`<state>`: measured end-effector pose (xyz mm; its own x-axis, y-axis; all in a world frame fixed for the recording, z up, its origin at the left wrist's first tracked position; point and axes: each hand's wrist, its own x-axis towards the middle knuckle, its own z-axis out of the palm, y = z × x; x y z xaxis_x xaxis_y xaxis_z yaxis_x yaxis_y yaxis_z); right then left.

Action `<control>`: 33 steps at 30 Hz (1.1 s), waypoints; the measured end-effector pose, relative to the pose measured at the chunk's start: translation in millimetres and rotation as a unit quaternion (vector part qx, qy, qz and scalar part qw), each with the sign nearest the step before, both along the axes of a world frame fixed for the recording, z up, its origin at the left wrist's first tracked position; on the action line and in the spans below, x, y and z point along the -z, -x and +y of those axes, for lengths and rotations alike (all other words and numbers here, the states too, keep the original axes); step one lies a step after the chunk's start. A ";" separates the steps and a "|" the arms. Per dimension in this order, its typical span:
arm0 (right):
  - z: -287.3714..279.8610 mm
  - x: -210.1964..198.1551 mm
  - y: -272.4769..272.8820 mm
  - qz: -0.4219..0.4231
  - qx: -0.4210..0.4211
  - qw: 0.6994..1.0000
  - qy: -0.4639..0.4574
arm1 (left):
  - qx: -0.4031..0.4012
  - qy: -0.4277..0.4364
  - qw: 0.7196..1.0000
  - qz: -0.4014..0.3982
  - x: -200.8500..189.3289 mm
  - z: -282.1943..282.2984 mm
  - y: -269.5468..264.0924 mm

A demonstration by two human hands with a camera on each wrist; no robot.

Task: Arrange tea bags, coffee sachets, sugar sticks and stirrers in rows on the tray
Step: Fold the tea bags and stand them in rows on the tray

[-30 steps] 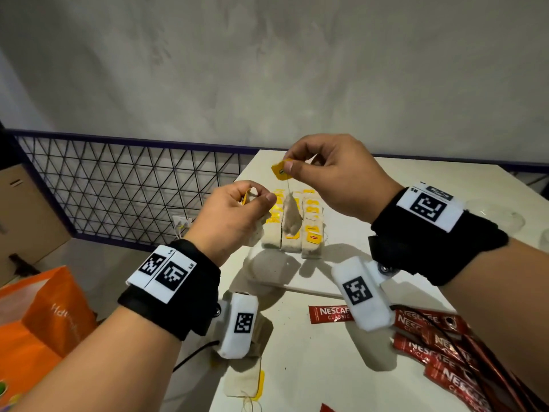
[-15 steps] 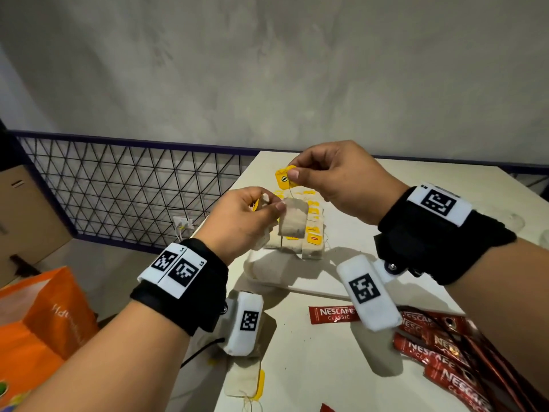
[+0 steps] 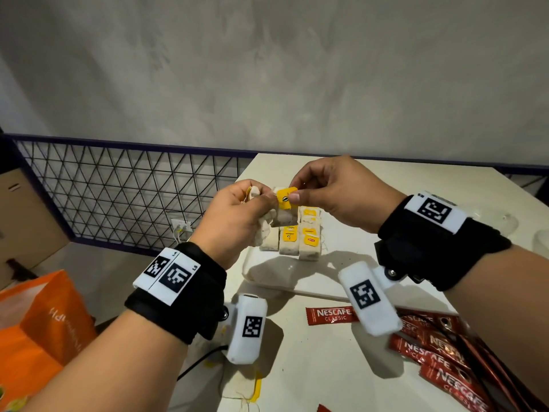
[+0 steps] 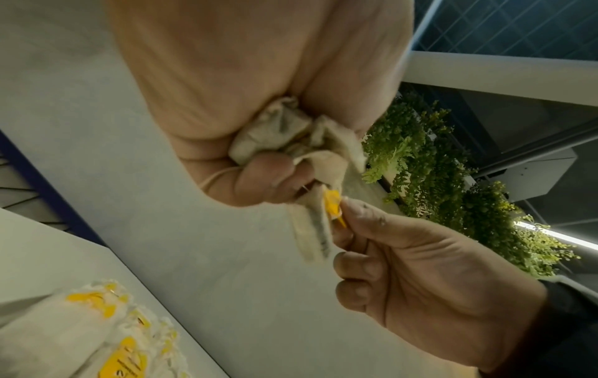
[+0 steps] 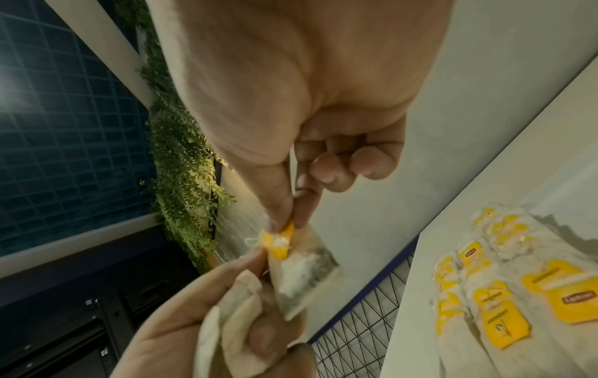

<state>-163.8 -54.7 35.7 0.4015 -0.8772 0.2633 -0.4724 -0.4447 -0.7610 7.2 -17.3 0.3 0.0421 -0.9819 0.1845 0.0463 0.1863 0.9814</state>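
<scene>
White tabletop (image 3: 341,361) fills the near view, with a grey wall behind and a wire-mesh railing (image 3: 118,191) at the left. A bunch of tea bags (image 3: 263,230) is clenched in the curled fingers of the left hand (image 3: 234,215). The yellow tag (image 3: 285,197) of 1 tea bag (image 5: 304,276) is pinched between thumb and forefinger of the right hand (image 3: 335,191).

Compared with 1 second ago, the tag has been brought down and left until it almost touches the left thumb, and the bag that hung free on its string is now drawn up against the bunch. It is judged that slack has been taken up so the bag can be handled by its body, not swung.

On the tray (image 3: 315,281), 3 columns of tea bags (image 3: 297,236) are laid side by side at its far left. Coffee sachets (image 3: 439,349) lie off the tray at the near right, so those rows are not yet begun.
</scene>
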 end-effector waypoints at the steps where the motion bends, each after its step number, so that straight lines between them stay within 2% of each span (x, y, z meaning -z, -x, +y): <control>1: -0.2 0.7 0.2 0.003 0.005 1.000 0.002 | 0.002 0.004 1.000 0.006 0.5 0.0 -0.6; 8: -0.5 2.8 -1.6 0.008 0.020 1.000 0.005 | 0.013 0.009 1.000 -0.005 -1.1 -0.9 -0.8; 11: -0.8 -1.1 -2.2 0.041 -0.002 0.999 -0.010 | 0.013 -0.003 1.000 -0.010 -0.2 -3.9 -2.7; 14: -5.6 -0.4 -7.0 0.108 -0.017 0.994 -0.029 | -0.003 -0.027 0.998 -0.060 5.1 -10.3 -7.4; 18: -19.9 15.8 -14.5 0.229 -0.013 0.970 -0.077 | -0.056 -0.052 0.982 -0.171 16.1 -18.7 -21.5; 24: -39.0 47.0 -24.2 0.283 -0.007 0.949 -0.138 | -0.057 -0.095 0.945 -0.306 21.6 -28.2 -39.2; 28: -43.6 56.4 -25.8 0.258 0.013 0.952 -0.165 | -0.064 -0.083 0.938 -0.330 19.9 -31.7 -45.3; 33: -46.0 61.8 -25.9 0.332 0.027 0.935 -0.120 | -0.056 -0.078 0.937 -0.337 23.0 -32.3 -43.0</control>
<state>-137.8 -100.7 -26.1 0.3600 -0.9029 -0.2350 -0.8930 -0.2606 -0.3669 50.2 -49.7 -22.7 0.0722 -0.9956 0.0600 -0.6045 0.0041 0.7966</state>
